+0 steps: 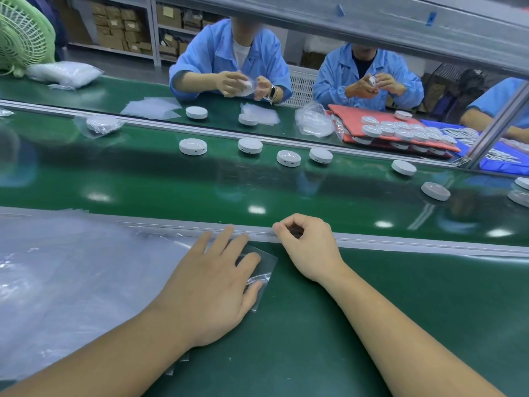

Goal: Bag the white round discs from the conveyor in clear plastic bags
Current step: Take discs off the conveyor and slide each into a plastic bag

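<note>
White discs (250, 145), six whole on the conveyor (143, 179); left hand (211, 285) presses one bag (266, 265).

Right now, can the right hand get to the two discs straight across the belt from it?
Probably yes. The right hand rests on the near rail, seems to hold nothing, and only bare belt lies between it and those discs. A forward stretch should do.

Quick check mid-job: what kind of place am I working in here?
Most likely a factory packing line: a green conveyor belt carries white round discs, workers in blue smocks across it bag them, and cardboard boxes are stacked behind.
</note>
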Demonstrator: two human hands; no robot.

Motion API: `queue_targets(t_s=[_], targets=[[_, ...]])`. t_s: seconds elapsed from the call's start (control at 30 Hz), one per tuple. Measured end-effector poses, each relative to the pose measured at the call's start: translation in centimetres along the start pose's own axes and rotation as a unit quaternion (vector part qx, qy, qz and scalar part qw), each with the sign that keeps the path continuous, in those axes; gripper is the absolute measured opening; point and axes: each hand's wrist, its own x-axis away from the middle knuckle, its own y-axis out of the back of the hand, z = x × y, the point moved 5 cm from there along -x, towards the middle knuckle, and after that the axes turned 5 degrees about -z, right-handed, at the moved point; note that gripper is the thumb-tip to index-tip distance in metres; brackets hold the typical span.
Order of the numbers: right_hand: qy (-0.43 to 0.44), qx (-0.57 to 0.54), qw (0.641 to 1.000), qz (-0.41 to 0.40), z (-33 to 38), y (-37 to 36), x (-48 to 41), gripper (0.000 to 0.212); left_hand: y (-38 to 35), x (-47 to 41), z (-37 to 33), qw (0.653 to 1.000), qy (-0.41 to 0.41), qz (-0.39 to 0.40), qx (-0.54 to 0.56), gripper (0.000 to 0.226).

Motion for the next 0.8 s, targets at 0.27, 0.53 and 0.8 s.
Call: queue_targets(t_s=[0.27,0.53,0.8], targets=[[-0.004,-0.004,1.0,0.0,0.1,0.1,0.0,0.02,-0.2,0.0,0.2,0.999,0.025,0.001,0.037,0.06],[-0.004,-0.001,1.0,0.001,0.1,0.1,0.1,0.019,-0.2,0.0,0.1,0.999,0.05,0.005,-0.007,0.062],[0.003,-0.005,1.0,0.002,0.3,0.1,0.1,0.019,0.2,-0.2,-0.9,0.98,-0.11,-0.055,0.155,0.037]])
